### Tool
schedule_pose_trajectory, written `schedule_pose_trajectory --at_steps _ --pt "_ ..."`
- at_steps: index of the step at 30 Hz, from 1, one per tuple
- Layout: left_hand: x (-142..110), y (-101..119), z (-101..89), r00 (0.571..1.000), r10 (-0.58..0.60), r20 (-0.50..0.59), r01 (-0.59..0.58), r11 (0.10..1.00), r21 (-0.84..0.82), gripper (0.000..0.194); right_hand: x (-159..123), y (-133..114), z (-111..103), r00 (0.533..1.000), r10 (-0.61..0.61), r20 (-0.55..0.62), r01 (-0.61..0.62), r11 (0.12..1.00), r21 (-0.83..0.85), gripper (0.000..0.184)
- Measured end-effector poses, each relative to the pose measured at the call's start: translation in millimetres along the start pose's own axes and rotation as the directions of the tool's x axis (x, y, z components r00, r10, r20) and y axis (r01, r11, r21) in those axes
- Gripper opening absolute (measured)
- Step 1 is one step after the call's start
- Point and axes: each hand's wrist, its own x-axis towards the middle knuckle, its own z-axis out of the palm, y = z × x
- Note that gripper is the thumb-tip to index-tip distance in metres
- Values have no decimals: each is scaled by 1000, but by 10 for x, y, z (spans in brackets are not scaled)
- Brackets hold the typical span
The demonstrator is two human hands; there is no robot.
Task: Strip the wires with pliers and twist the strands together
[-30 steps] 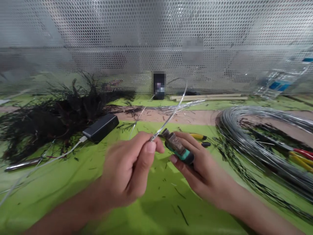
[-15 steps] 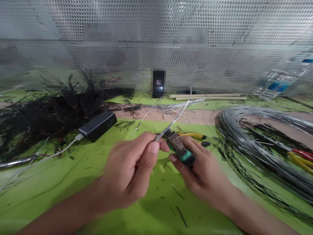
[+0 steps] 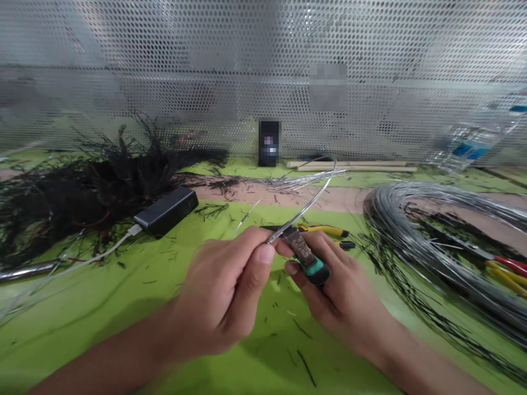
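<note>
My left hand (image 3: 233, 291) is closed, pinching a silvery wire (image 3: 309, 204) between thumb and forefinger. From the pinch the wire rises to the right and bends over at its top. My right hand (image 3: 343, 296) is wrapped around pliers (image 3: 303, 247) with a dark, worn metal head and green-and-black handles. Their jaws lie against or just beside the wire, close to my left fingertips; whether they bite on it I cannot tell. Behind my hands, a second pair of pliers with yellow-and-black handles (image 3: 325, 229) rests on the green table surface (image 3: 164, 307).
A big coil of wire (image 3: 389, 219) lies at right, with red-and-yellow-handled tools (image 3: 508, 269) inside. Dark bristly strands (image 3: 94, 192) heap up at left beside a black power bank (image 3: 167, 211). Behind are a phone (image 3: 269, 144), thin sticks (image 3: 370, 164), a bottle (image 3: 471, 145) and a perforated panel (image 3: 230, 55).
Both hands have shifted slightly right and down in the picture, the left more. The wire's upper part now arches further right, its end curling over to the left.
</note>
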Motion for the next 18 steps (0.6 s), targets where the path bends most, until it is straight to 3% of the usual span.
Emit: schedule_pose_trajectory --at_steps 5,18 --pt "12 3 -8 1000 -6 7 6 1000 -2 21 -20 13 21 1000 1 -22 -2 1000 -20 30" --pt "57 -58 10 994 103 40 -104 994 40 23 -35 40 47 997 -42 -62 34 992 -119 23"
